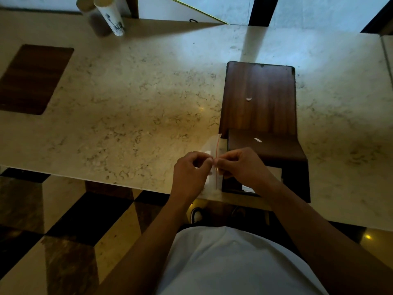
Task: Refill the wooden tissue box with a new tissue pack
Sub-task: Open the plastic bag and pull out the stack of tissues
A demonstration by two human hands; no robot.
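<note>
Tissue pack (212, 154): a clear plastic wrapper with a thin red strip running along it, held just above the near edge of the counter (131, 99), right beside the left side of the wooden box.
Left hand (190, 172): your fingers (207, 161) are pinched together on the wrapper, on the left of the red strip.
Right hand (242, 165): your fingers are pinched on the same wrapper from the right side, fingertips almost meeting those of the left hand.
Wooden box (260, 99): dark brown, lying on the counter to the right of your hands, its long side running away from you; the near end looks open, though the inside is too dark to make out.
White scraps (248, 99): two small bits lie on the box, one on the broad top panel, one nearer you.
Wooden panel (32, 78): a dark rectangle, far left of the counter, well apart from the box.
Paper rolls (110, 15): two pale tubes at the far left.
Floor (70, 231): glossy, patterned tiles below the counter edge.
</note>
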